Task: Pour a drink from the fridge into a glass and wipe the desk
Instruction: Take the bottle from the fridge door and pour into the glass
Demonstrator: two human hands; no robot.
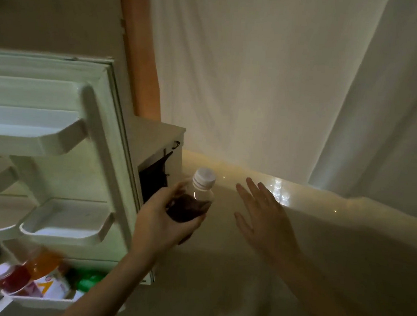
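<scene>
Bottle (194, 201) within left hand (163, 219) grip

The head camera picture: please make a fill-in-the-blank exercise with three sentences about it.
1. The left hand holds a clear plastic bottle of dark drink whose cap is ____.
2. The right hand is open and holds ____.
3. The white fridge door stands ____, with colourful bottles in its bottom shelf.

Missing words: white; nothing; open

Left hand (163, 219): grips dark-drink bottle (194, 201), white cap on
Right hand (262, 216): fingers spread, empty
Fridge door (79, 149): stands ajar
</scene>
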